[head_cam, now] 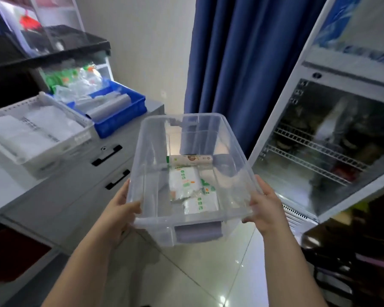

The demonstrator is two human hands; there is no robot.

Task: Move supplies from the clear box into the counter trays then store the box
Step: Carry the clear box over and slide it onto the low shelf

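Clear plastic, thin-walled and glossy: the clear box (193, 173) is held in the air in front of the person, over the tiled floor (208, 273) and just beside the grey counter (60, 196). The left hand (120, 209) is wrapped on the near left corner of the rim, and the right hand (265, 207) is closed around the near right corner, fingers curled under the lip. A grey handle (197, 232) sits on the near end wall between them. I'd judge the box light and fairly stiff, though smooth enough to slip, so the rolled rim or that handle is the sensible place to hold. Inside, on the bottom, lie a few white packets with green print (186, 182) and a small roll (190, 160) against the far side; they look soft and light, easy to pinch out one at a time. Further left on the counter stand the white tray (80, 138), holding flat white sheets, and behind it the blue tray (122, 127), piled with clear bags. A blue curtain (242, 52) hangs beyond, and a glass-door fridge (319, 140) stands to the right.
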